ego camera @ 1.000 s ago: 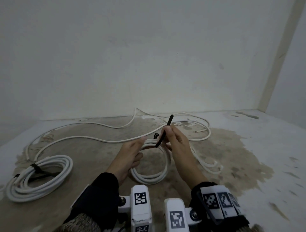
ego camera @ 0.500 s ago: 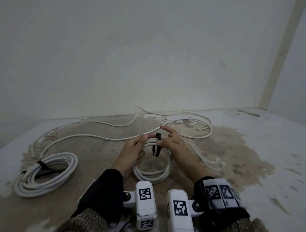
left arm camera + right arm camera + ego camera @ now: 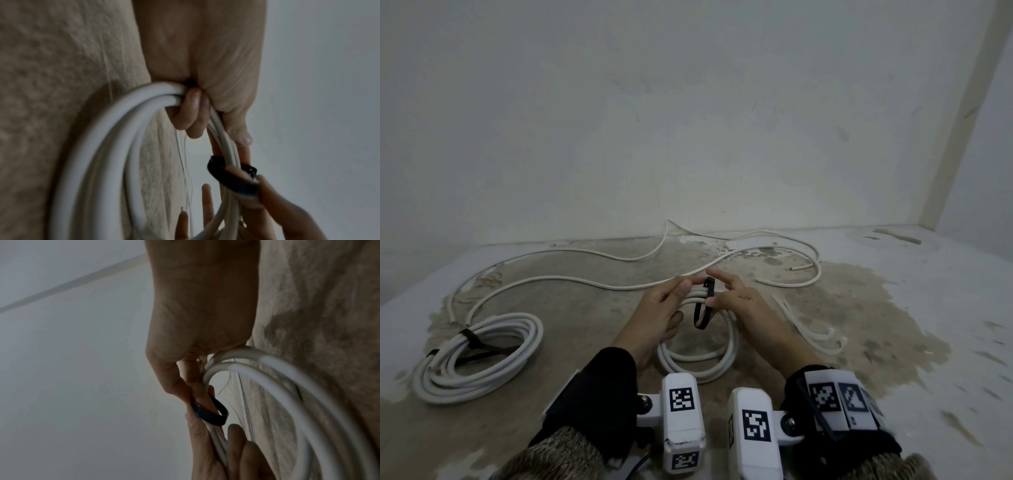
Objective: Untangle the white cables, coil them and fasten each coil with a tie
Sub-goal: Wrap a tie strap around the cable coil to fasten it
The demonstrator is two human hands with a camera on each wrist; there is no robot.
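While the black tie [image 3: 703, 305] hangs loosely looped round the small coil [image 3: 698, 359] near the floor's front edge, it could slip off.
Left hand [image 3: 657, 315] grips the coil's strands; right hand [image 3: 743, 308] pinches the tie, forefinger raised. If either grip eases before cinching, the turns may spring apart. Faint print on the cable is unreadable; the wrist markers carry only patterns.

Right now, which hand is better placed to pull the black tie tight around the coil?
Right. The right hand already pinches the black tie looped around the coil; the left hand grips the coil's strands, steadying them.
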